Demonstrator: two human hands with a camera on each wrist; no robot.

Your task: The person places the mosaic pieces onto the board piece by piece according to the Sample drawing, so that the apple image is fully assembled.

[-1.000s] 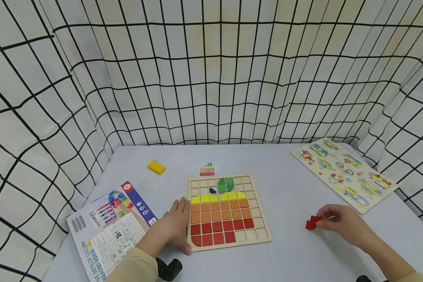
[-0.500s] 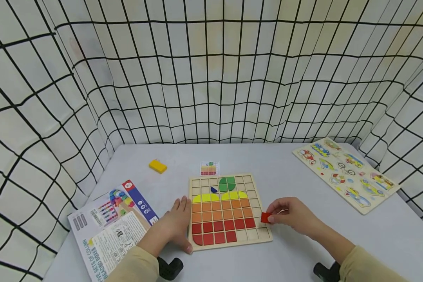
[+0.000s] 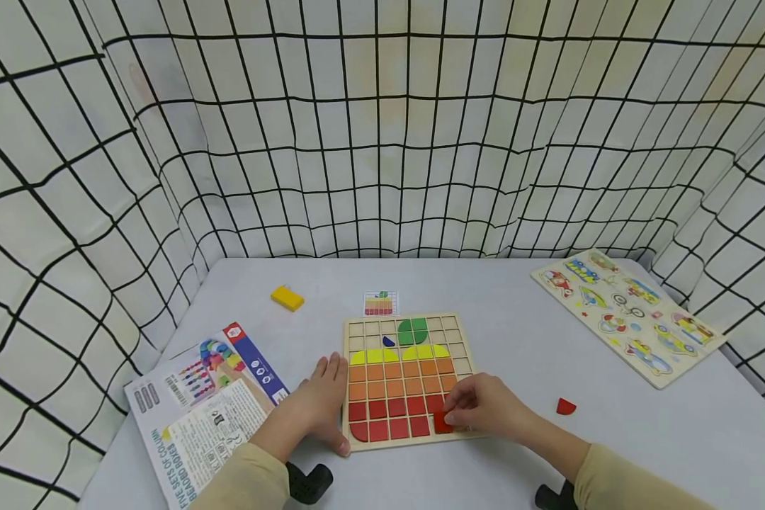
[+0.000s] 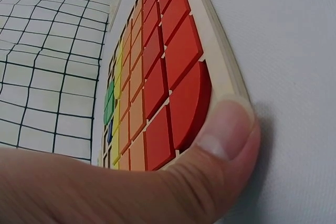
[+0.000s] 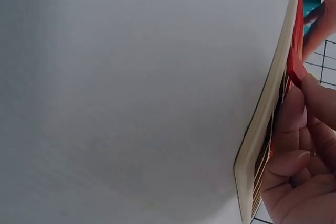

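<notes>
A wooden grid board (image 3: pixel 414 445) lies in the middle of the table, its rows filled with green, yellow, orange and red tiles and a small dark blue piece. Over the bottom row, my right hand (image 3: pixel 484 405) pinches a red square tile (image 3: pixel 442 423) between thumb and fingertips. The right wrist view shows this red tile (image 5: pixel 295 67) tilted at the board's edge. My left hand (image 3: pixel 321 404) rests along the board's left side with straight fingers. In the left wrist view its thumb (image 4: pixel 226 129) presses the corner beside a rounded red tile (image 4: pixel 193 106).
A red quarter-round piece (image 3: pixel 566 406) lies right of the board. Behind it is a small pattern card (image 3: pixel 381 303), with a yellow block (image 3: pixel 287 298) further left. A printed box (image 3: pixel 197 418) lies at left, a vehicle puzzle board (image 3: pixel 627 315) at right. Black netting surrounds the table.
My right hand has moved left from the table to the board's bottom row, carrying a red square tile. A red quarter-round piece now lies at the right. The left hand stays put.
</notes>
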